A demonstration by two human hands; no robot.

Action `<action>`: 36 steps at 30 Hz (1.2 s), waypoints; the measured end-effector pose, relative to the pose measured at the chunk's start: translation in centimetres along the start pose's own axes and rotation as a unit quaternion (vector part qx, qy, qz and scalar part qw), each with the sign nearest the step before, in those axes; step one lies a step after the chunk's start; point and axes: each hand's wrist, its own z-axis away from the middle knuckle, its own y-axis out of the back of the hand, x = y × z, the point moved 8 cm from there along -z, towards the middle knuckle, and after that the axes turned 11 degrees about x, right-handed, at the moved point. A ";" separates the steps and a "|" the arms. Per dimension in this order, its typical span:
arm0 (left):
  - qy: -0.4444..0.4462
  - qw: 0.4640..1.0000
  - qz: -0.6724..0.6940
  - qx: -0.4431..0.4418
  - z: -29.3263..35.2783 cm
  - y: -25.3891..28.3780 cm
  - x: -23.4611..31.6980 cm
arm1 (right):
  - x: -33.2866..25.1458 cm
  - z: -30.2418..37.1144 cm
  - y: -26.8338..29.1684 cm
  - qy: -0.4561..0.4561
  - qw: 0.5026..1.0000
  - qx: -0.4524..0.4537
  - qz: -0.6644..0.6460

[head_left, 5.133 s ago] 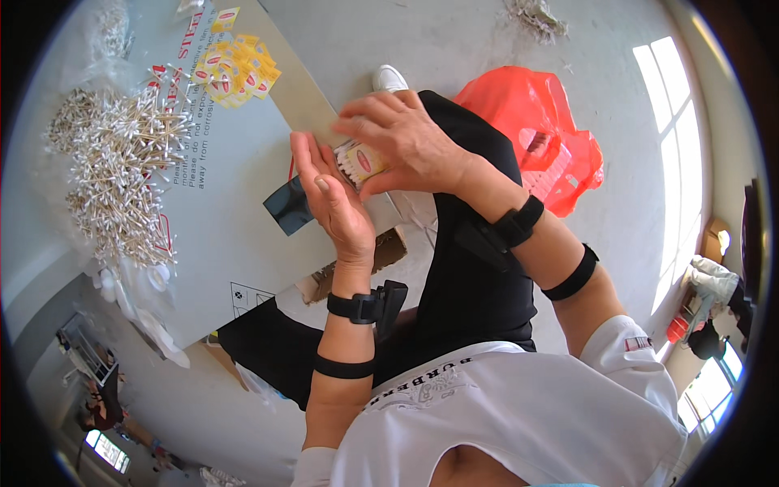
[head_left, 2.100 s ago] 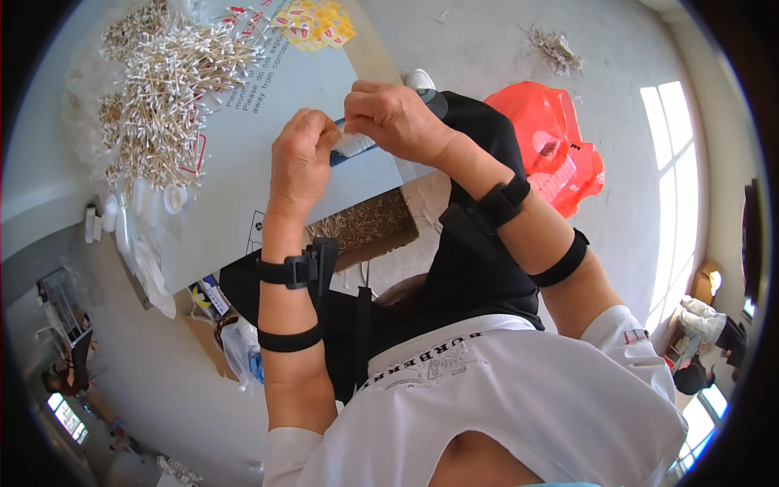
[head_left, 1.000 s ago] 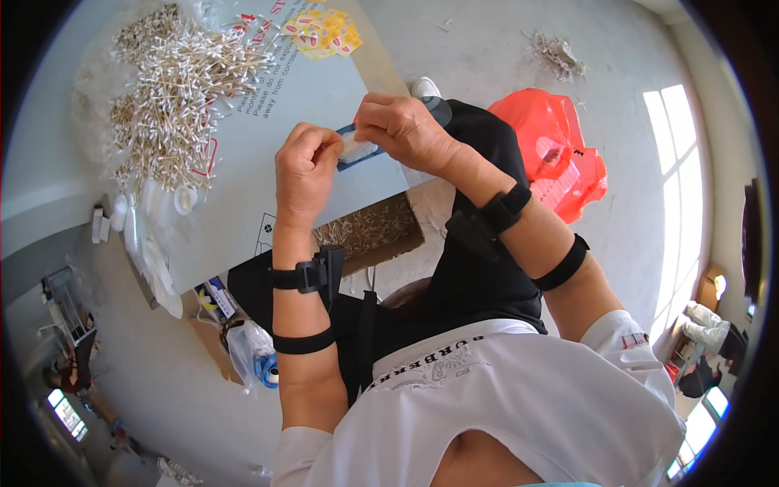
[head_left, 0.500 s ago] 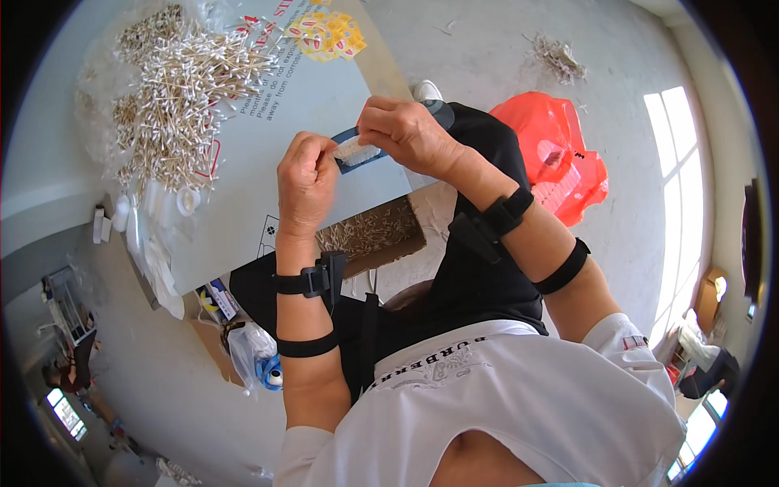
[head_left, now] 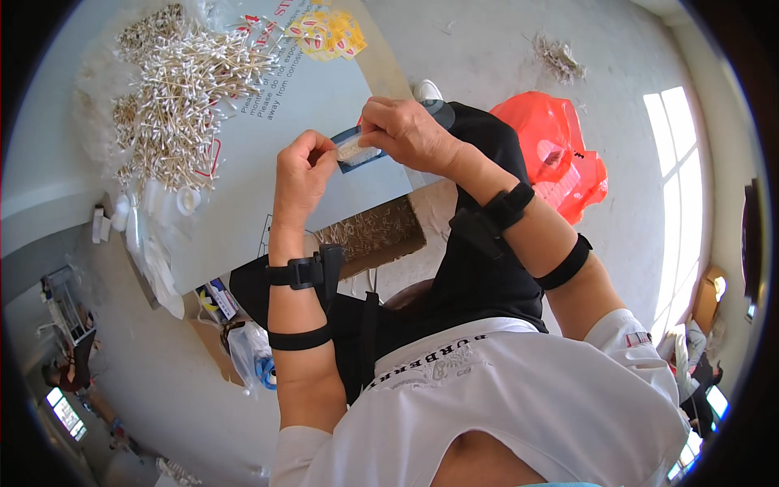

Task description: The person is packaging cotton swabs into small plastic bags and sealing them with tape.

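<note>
- Left hand (head_left: 302,174): thumb and forefinger pinched together on the left end of the packet (head_left: 354,152); the other fingers curl inward.
- Right hand (head_left: 412,135): fingers bent down and closed on the packet's right end, which they partly hide.
- The packet, small and clear with white contents, lies between the two hands, over a dark blue pad (head_left: 349,168) near the worktop's close edge. Its contents are too small to make out.
- The worktop (head_left: 243,183) is pale grey, with a tan strip along its far right side.
- Swabs (head_left: 174,101) lie in a large loose heap on the worktop's left, well apart from the hands.
- Yellow cards (head_left: 329,34) spread in an overlapping pile near the far edge, right of the swabs.
- A brown box (head_left: 393,258) with more swabs inside stands just below the worktop's near edge, partly under it.
- A red bag (head_left: 540,122) lies crumpled on the floor (head_left: 617,174), right of the person's leg.
- Black straps (head_left: 507,205) circle both wrists.
</note>
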 end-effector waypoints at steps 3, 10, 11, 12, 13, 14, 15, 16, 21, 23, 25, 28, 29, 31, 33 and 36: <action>-0.111 0.992 -0.052 0.034 0.4 0.2 1.7 | -0.2 0.4 0.2 0.011 1.000 0.001 0.027; -0.347 0.904 -0.227 0.102 2.3 -0.4 5.1 | -0.6 0.7 -0.1 0.023 0.999 0.001 0.049; -0.365 0.891 -0.248 0.108 2.4 -0.6 5.5 | -0.7 0.6 -0.1 0.030 0.998 0.004 0.047; -0.382 0.877 -0.268 0.114 2.5 -0.8 5.9 | -0.7 0.6 0.0 0.037 0.998 0.007 0.045; -0.384 0.877 -0.267 0.113 2.5 -0.9 6.1 | -0.6 0.5 0.1 0.037 0.998 0.008 0.046; -0.366 0.892 -0.242 0.113 2.5 -0.6 6.2 | -0.6 0.4 0.0 0.042 0.998 0.008 0.043; -0.348 0.905 -0.216 0.112 2.3 -0.5 6.1 | -0.7 0.5 0.0 0.046 0.998 0.008 0.039; -0.348 0.906 -0.215 0.111 2.3 -0.7 6.1 | -0.6 0.5 0.1 0.045 0.998 0.008 0.040; -0.267 0.945 -0.171 0.082 1.7 -1.3 4.8 | -1.2 0.5 0.3 0.051 0.998 0.008 0.028; -0.292 0.932 -0.203 0.075 1.8 -1.7 5.1 | -2.2 0.4 0.7 0.094 0.994 0.033 0.038; -0.315 0.917 -0.235 0.067 1.8 -2.2 5.2 | -3.0 0.2 0.5 0.136 0.988 0.058 0.048; -0.346 0.905 -0.232 0.085 2.1 -2.3 5.3 | -3.3 0.0 -0.4 0.170 0.981 0.052 0.073; -0.343 0.907 -0.229 0.082 2.1 -2.3 5.2 | -3.3 0.1 -0.5 0.184 0.978 0.051 0.079; -0.340 0.910 -0.225 0.079 2.2 -2.3 5.1 | -3.1 0.2 -0.3 0.197 0.975 0.049 0.086; -0.344 0.911 -0.215 0.073 2.2 -2.2 5.1 | -2.2 0.4 1.0 0.184 0.978 0.050 0.082; -0.351 0.907 -0.217 0.089 2.0 -1.7 5.3 | -0.6 0.8 3.4 0.108 0.990 0.043 0.076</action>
